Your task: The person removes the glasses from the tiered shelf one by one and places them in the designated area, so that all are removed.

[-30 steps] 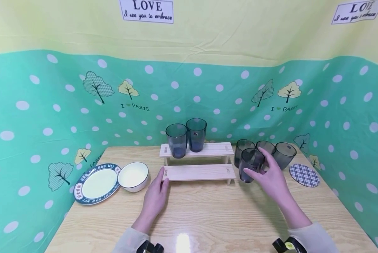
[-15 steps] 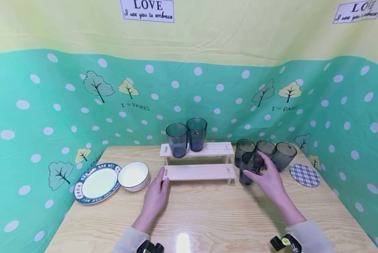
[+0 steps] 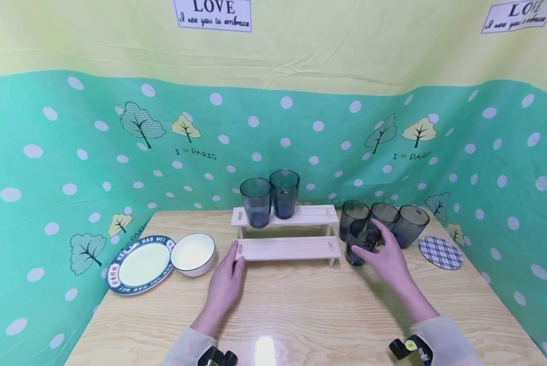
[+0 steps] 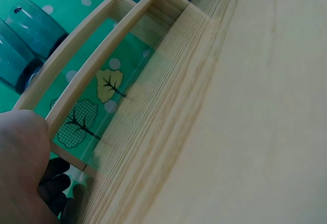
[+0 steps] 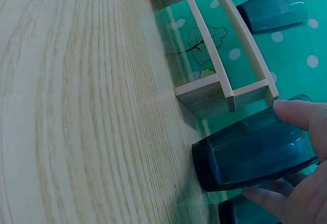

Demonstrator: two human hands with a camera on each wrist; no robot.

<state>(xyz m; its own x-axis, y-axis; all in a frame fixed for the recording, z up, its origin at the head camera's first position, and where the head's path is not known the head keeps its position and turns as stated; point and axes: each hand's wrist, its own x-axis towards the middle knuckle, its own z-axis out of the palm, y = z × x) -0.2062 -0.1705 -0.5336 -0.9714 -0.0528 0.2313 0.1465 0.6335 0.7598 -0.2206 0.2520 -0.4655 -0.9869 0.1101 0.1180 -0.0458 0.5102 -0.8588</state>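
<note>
My right hand point(image 3: 389, 256) grips a dark tinted drinking glass point(image 3: 356, 253) by its side, thumb in front and fingers round the far side. In the right wrist view this glass point(image 5: 250, 155) stands right beside the end of a small two-tier wooden rack point(image 5: 209, 89). My left hand point(image 3: 224, 284) holds the left end of the rack's lower board point(image 3: 287, 249). In the left wrist view several fingers point(image 4: 53, 185) show at the rack's end. Two matching glasses, one on the left point(image 3: 255, 203) and one on the right point(image 3: 284, 195), stand upright on the upper board point(image 3: 316, 215).
Three more tinted glasses, a left one point(image 3: 352, 216), a middle one point(image 3: 386, 216) and a right one point(image 3: 411, 226), stand behind my right hand. A round checked coaster point(image 3: 441, 253) lies to their right. At left are a white bowl point(image 3: 193, 254) and a blue-rimmed plate point(image 3: 145, 264).
Over the last second my right hand has come slightly down and left with the glass, whose rim now sits lower. My left hand and the rack have kept their place.
</note>
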